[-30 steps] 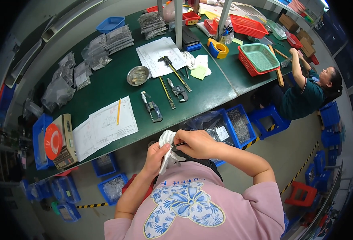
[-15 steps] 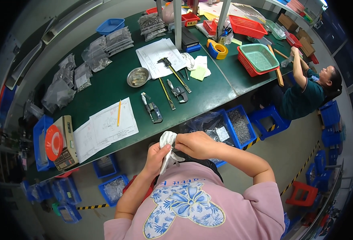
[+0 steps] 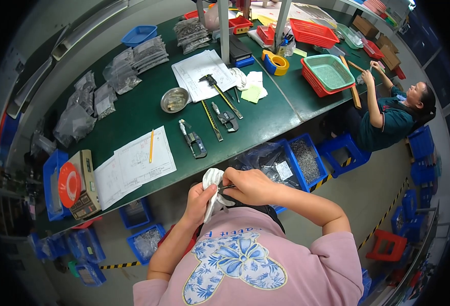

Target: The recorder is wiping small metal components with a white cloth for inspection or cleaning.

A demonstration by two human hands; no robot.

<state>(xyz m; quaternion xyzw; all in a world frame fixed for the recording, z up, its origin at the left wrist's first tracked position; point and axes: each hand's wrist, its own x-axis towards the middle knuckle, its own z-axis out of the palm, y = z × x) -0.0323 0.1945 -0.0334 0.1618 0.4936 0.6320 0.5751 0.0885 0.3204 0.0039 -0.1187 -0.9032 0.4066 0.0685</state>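
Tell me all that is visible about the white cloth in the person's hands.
The white cloth looks soft and crumpled, bunched into a wad with loose folds hanging down. The left hand grips it from below, close to the chest, in front of the green table's near edge. The right hand presses a thin dark metal piece against it.

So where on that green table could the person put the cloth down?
Bare green table lies between the plastic bags and the metal bowl, and along the near edge right of the calipers. The far end is crowded with red baskets and tape rolls.
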